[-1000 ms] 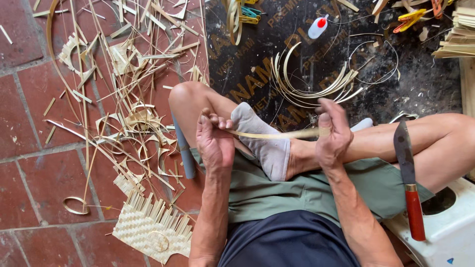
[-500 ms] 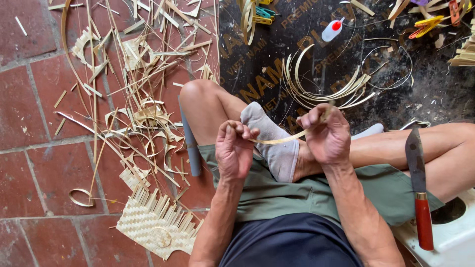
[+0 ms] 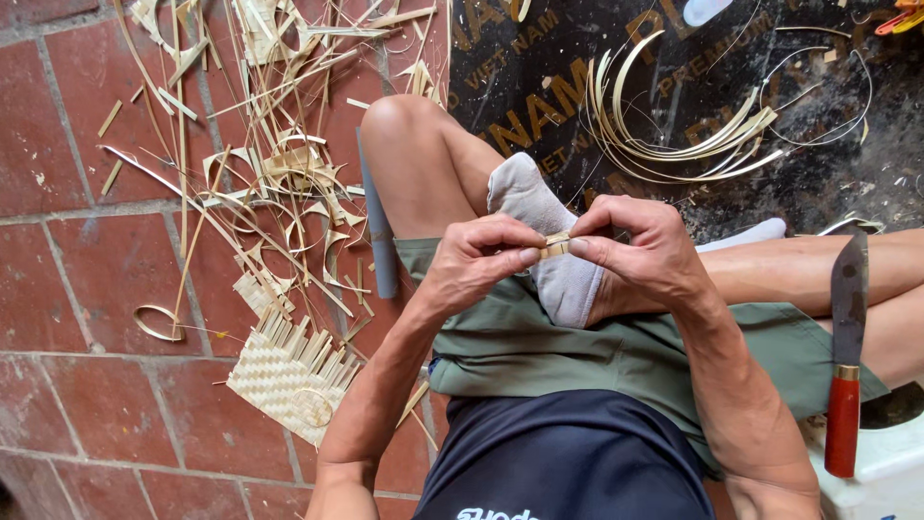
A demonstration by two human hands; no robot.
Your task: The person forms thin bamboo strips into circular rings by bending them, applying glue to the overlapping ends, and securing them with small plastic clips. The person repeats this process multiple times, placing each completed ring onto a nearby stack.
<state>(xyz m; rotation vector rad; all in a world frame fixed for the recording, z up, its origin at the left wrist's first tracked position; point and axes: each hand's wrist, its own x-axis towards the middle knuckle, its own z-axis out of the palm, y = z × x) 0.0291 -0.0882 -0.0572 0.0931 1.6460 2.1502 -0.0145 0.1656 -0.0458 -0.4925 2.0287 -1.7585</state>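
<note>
Both hands meet over a raised grey-socked foot [image 3: 553, 260], and between them sits a short, flat, pale strip of bamboo [image 3: 554, 245], smooth and straw-coloured. The left hand [image 3: 476, 265] pinches one end between thumb and curled fingers; the right hand [image 3: 640, 252] pinches the other end the same way, so the fingertips of the two hands nearly touch. Most of the strip is hidden by the fingers; it may be folded, but that cannot be told from here.

The person sits cross-legged in olive-green shorts [image 3: 597, 351] and a dark navy shirt [image 3: 568, 457], bare knee up toward the top of the view.

On the left lies a floor of worn red brick tiles [image 3: 67, 250] with grey joints, strewn with a litter of thin bamboo slivers and curled shavings [image 3: 279, 173]. Near the left elbow lies a small flat woven mat of pale bamboo strips [image 3: 289, 376], its ends ragged. A slim grey-blue rod [image 3: 380, 241] lies along the left thigh.

Ahead, a dark printed plastic sheet [image 3: 847, 164] carries a bundle of long curved bamboo splints [image 3: 674, 135], bowed like ribs. At the right, a knife with a dull, dark blade and a red wooden handle [image 3: 845, 366] rests on a white plastic container [image 3: 881, 462], well apart from the hands.
</note>
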